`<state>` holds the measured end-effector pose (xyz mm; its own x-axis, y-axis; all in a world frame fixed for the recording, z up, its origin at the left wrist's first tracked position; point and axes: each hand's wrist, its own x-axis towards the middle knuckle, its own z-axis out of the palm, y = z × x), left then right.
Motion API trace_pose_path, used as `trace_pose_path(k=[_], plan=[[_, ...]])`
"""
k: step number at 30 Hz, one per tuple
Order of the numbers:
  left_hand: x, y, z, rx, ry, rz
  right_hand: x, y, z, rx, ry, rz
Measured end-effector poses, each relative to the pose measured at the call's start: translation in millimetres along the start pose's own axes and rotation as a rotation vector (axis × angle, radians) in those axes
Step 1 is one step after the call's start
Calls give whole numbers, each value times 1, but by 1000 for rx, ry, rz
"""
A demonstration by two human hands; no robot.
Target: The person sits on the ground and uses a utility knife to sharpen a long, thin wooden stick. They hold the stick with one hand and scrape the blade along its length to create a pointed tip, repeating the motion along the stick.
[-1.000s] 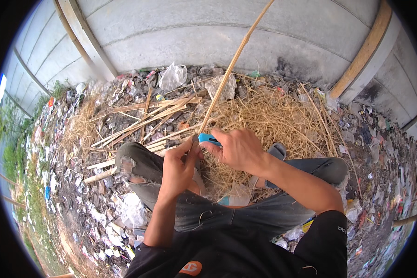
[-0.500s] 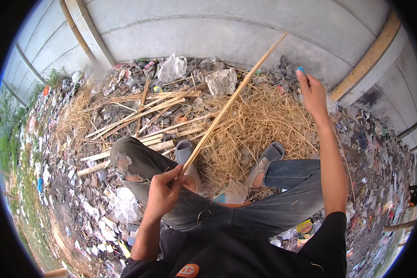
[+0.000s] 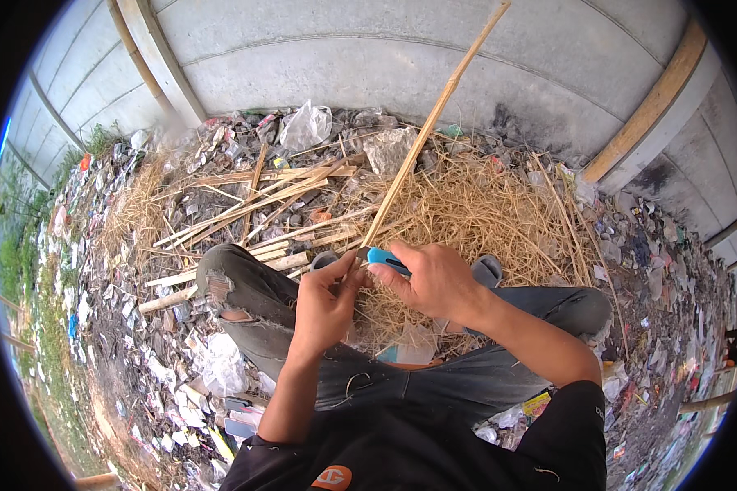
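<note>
A long, thin bamboo strip (image 3: 424, 135) slants up and away toward the wall, its near end pinched by my left hand (image 3: 326, 299). My right hand (image 3: 436, 280) is wrapped round a blue-handled utility knife (image 3: 387, 260). The knife's front end lies against the strip just beside my left fingertips; the blade itself is mostly hidden there. Below the hands are my bent knees, with a heap of dry bamboo shavings (image 3: 483, 209) between my feet and the wall.
Several split bamboo strips (image 3: 258, 204) lie in a loose pile at the left. Behind them sit a pale rock (image 3: 390, 150) and a clear plastic bag (image 3: 306, 127). A grey concrete wall (image 3: 344, 69) closes off the far side. Litter covers the ground around.
My right hand has come down and left from the far right, bringing the knife to the strip's near end. My left hand has risen and moved right a little with the strip.
</note>
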<state>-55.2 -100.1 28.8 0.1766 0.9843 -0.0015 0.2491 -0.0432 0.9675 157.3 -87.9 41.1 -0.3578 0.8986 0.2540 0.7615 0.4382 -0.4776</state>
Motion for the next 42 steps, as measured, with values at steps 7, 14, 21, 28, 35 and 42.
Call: trace_pose_path(k=[7, 14, 21, 28, 35, 42], plan=[[-19, -15, 1, 40, 113, 67, 20, 15, -11, -52, 67, 88], [-17, -1, -19, -199, -16, -103, -17, 26, 2, -89, 97, -154], [-16, 0, -20, -250, -77, -80, -2, 24, -8, 12, 83, -28], [-17, -4, -17, -223, -90, -27, 7, 19, -18, -109, 128, -46], [-17, -1, -18, -185, -101, -33, 10, 6, -22, -165, 157, -115], [-20, 6, -19, -260, -109, -154, 7, 26, -34, -128, 312, -63]])
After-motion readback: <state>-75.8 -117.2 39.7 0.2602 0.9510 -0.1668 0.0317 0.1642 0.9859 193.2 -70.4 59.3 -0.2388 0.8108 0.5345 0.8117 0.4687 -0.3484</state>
